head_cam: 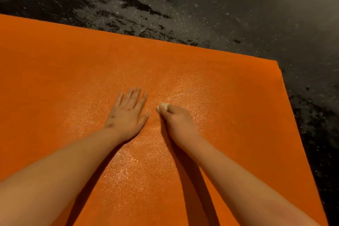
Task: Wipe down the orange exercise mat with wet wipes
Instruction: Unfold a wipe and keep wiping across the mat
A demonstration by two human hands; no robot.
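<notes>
**Wiping stroke, head view.** The mat [220, 79] lies flat on the floor [183, 5] and fills the centre and lower left of the frame, with its far edge slanting toward a corner at right. The left grip [126, 115] rests open at centre frame, palm down and fingers straight on the mat — a brace, by the look of it. Just right of it, the right grip [176, 121] is curled round a small bunched wipe [163, 106]. The wipe's white end shows past the fingers and touches the mat.

A wet sheen marks the centre and the strip between the forearms. The band along the far edge and the left side looks matte, so it is probably unwiped.

For a good stroke, press through the wipe rather than the knuckles. Work in overlapping lanes from the sheen outward to the far edge and the right corner, and pin the mat with the flat palm so it does not creep. The wad is small — unfolding it would likely cover more per pass.
</notes>
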